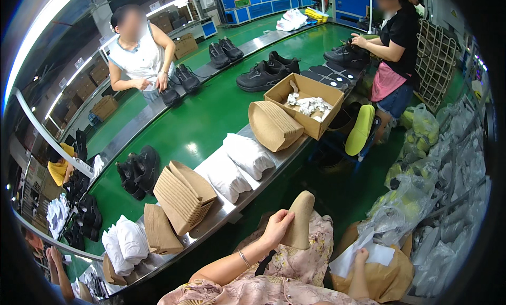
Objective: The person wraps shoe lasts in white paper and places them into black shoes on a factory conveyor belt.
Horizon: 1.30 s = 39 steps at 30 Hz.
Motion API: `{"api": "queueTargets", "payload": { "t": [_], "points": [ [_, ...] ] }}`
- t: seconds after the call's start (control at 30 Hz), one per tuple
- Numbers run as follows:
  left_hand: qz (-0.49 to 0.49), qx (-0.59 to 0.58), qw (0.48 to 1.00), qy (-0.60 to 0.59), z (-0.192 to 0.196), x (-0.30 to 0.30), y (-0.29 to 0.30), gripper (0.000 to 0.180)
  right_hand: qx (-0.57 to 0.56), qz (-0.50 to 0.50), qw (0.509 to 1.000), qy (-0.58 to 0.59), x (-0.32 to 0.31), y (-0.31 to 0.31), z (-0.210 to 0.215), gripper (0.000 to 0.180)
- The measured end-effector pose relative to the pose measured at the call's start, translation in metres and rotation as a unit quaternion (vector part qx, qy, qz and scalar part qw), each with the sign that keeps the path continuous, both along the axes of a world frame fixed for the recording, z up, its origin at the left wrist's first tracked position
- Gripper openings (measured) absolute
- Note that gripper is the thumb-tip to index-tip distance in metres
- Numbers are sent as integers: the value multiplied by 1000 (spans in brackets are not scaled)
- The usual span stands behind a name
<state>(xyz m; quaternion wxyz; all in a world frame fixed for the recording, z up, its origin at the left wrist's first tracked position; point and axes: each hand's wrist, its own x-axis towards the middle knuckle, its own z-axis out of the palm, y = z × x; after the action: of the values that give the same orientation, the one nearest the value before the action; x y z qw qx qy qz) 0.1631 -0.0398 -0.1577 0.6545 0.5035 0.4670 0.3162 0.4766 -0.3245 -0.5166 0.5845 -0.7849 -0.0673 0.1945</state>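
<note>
In my left hand (pixel 276 230) I grip a brown molded-pulp shoe insert (pixel 301 220) by its side, upright above my lap. My right hand (pixel 361 258) is closed on white paper (pixel 378 253) at the mouth of a brown paper bag (pixel 392 281) to my right; the fingertips are partly hidden. On the belt's near metal edge stand stacks of the same kind of inserts, a large one (pixel 182 197) and another (pixel 274 127). Between these stacks lie white wrapped bundles (pixel 227 176).
A green conveyor belt (pixel 211 123) carries black shoes (pixel 139 170). An open cardboard box (pixel 303 107) with crumpled white paper sits on its near edge. Co-workers handle shoes across the belt and at the far right. Clear plastic bags (pixel 406 199) pile up at my right.
</note>
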Motion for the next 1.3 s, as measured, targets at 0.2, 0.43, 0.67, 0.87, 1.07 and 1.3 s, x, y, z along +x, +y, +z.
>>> {"api": "queueTargets", "payload": {
  "t": [0.2,0.43,0.67,0.87,1.07,1.3],
  "points": [
    [1,-10,1000,-9,8,-11,12,25,54,-104,992,44,2,26,18,12],
    [-3,0,999,-41,-6,-4,25,21,40,-45,994,87,19,16,56,11],
    [-38,43,996,-64,-6,19,24,22,190,52,980,33,18,27,197,6],
    [-19,103,987,-120,-10,35,27,13,293,163,942,29,-64,119,357,7],
    [-23,107,964,-242,6,51,23,8,227,276,885,-297,-164,204,418,8],
    [-77,60,935,-341,24,7,26,8,161,336,832,-411,-210,243,431,12]
  ]
}}
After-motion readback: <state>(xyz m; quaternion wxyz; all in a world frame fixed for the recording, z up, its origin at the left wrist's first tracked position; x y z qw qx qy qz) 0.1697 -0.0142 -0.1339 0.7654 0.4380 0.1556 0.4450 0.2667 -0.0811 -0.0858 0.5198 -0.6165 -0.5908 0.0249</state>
